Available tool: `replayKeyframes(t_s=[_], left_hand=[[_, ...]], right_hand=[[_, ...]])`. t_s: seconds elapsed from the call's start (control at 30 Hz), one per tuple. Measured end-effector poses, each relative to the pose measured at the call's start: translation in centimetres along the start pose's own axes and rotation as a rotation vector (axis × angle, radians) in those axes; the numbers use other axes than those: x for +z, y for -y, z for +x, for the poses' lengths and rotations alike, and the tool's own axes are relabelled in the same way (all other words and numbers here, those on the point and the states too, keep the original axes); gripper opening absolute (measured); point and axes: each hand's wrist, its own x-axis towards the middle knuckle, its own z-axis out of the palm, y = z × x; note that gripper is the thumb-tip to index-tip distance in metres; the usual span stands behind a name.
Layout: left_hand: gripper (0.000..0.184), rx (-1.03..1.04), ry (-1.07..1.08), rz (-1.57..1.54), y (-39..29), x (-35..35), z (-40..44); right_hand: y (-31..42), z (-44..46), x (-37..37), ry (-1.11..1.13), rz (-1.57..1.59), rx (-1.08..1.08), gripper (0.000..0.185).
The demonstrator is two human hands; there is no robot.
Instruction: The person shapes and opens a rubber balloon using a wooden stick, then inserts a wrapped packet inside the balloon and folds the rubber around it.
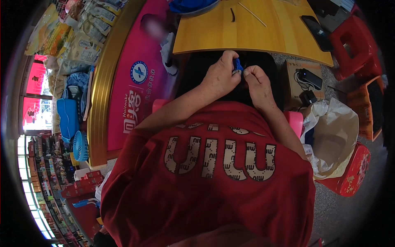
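Note:
Both hands meet over the dark lap, just below the front edge of the wooden table [242, 37]. My left hand [221, 77] has its fingers pinched on a small blue item [237, 65], which looks like cloth. Close beside it, my right hand [258, 82] is closed, thumb and forefinger pressed together near the item's lower end. Whatever lies between those right fingertips is too small to make out. A thin stick [252, 14] and a short dark curved piece [233, 15] lie on the tabletop.
Blue material in a basin [193, 6] sits at the table's back left, a phone [316, 33] at its right edge. Right of my legs are a cardboard box [293, 68] with a black device, a lined bag [335, 131] on a red stool [358, 171], and an orange crate [364, 109].

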Motion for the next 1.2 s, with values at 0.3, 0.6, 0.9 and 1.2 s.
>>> replayKeyframes(t_s=[0.3,0.6,0.9,1.2], left_hand=[[0.039,-0.164,0.14,-0.71,2.8,0.7,0.0],[0.039,-0.068,0.079,-0.118,0.1,-0.3,-0.1],[0.036,0.062,-0.15,-0.262,2.8,1.7,0.5],[0.035,-0.065,0.035,-0.018,0.8,0.5,0.8]], right_hand=[[0.1,0.1,-0.3,0.124,0.505,0.206,0.008],[0.2,0.0,-0.3,0.084,-0.093,-0.023,0.007],[0.7,-0.1,0.1,0.142,0.316,0.11,0.009],[0.5,-0.1,0.1,0.031,-0.049,-0.022,0.01]])
